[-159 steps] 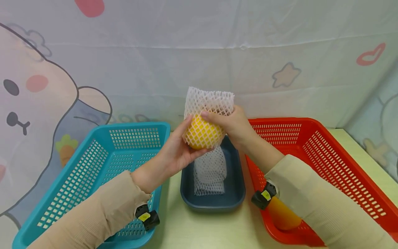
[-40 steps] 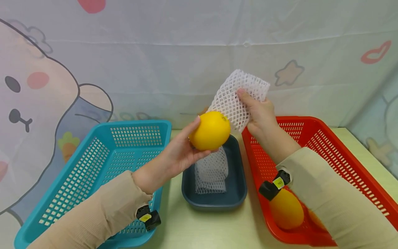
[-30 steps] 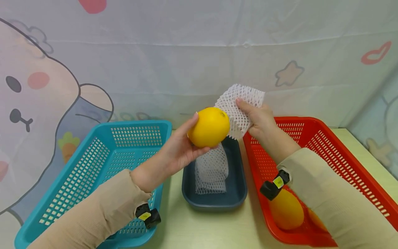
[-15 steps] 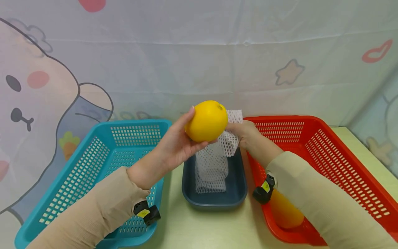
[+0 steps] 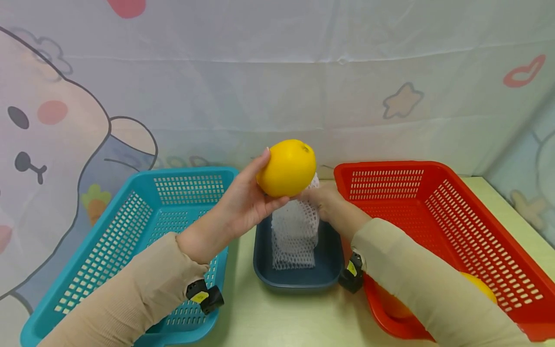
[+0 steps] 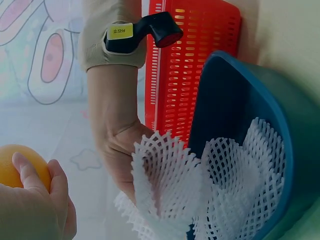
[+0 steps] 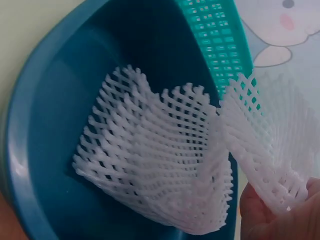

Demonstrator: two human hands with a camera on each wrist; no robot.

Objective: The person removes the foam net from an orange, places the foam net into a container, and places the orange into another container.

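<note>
My left hand grips a bare yellow orange in the air over the far end of a dark blue bin. Behind and below the fruit, my right hand reaches in over that bin. It pinches a white foam net sleeve, whose mouth flares open in the left wrist view. More white foam netting lies in the bin, just under the pinched sleeve. The orange partly hides the right fingers in the head view.
A teal slotted basket stands on the left. On the right, a red basket holds an orange and another orange, both partly behind the right sleeve. A printed cloth hangs behind the pale table.
The orange was inside the foam net at first; now it is bare in my left hand. My right hand has carried the net down and left to the dark bin.
</note>
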